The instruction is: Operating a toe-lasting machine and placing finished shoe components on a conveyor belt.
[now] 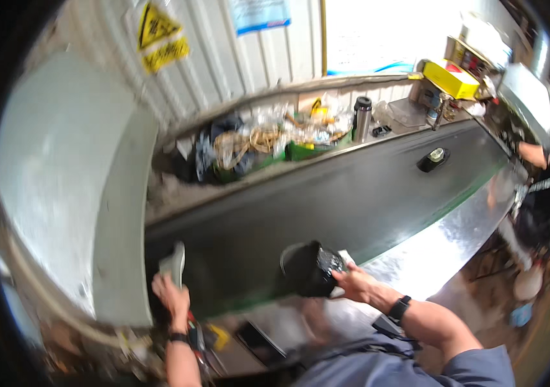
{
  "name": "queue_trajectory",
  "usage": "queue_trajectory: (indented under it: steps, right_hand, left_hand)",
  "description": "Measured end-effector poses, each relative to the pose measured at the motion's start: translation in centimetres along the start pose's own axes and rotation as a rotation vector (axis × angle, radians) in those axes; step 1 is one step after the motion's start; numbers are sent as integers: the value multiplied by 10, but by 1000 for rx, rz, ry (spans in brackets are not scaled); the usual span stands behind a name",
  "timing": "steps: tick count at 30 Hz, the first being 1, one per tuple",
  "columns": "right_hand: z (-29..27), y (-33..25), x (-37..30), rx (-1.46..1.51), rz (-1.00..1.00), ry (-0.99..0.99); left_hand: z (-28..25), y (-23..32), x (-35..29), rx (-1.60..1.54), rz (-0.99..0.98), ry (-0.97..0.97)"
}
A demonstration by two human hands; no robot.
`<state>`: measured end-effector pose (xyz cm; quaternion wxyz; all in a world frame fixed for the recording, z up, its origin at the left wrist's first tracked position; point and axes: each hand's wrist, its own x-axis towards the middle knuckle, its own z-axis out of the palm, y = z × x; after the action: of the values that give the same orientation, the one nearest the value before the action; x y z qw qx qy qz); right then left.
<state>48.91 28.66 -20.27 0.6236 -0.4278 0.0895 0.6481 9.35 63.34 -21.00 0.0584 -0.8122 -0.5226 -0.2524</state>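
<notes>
My left hand (170, 298), at the near left end of a dark conveyor belt (346, 200), is closed round a pale, flat, elongated piece (173, 263) that points up and away. My right hand (355, 284) grips a black, partly glossy object (312, 267) at the belt's near edge; its exact kind is unclear. Some white material (346, 258) shows between this object and my fingers. Farther right on the belt lies another black piece (431, 160) with a pale, shiny top.
Behind the belt stand green bins (307, 152) of plastic scraps, a steel flask (363, 119) and a yellow box (450, 79). A large pale panel (72, 193) borders the left. Tools and a dark phone-like slab (261, 342) lie nearest me. Another person's arm (533, 155) is at the far right.
</notes>
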Motion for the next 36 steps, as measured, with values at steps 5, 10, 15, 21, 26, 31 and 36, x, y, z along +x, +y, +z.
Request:
queue_trajectory:
  steps: [5,10,15,21,26,31,36]
  right_hand:
    - [-27,-16,-59,46,-38,-204]
    - [-93,-15,-105,-10,-71,-138]
    - [-130,-11,-134,-175,-116,20]
    - [-177,-13,-152,-1240,-337,146]
    - [-130,-3,-190,-563,-493,140]
    - [-118,48,-206,-1692,-948,-200]
    - [-157,104,-170,-1982,-1200,-276]
  left_hand:
    - [-65,153,-46,-247,304,-94]
    - [-88,263,-141,-405,521,-219]
    - [-86,337,-239,-494,854,-176]
    - [-57,374,-303,-614,889,-343]
    - [-77,367,-269,-1420,-279,-845]
    - [-60,326,-189,-2005,-1183,-1263]
    - [-20,307,-195,-1489,-990,-1005]
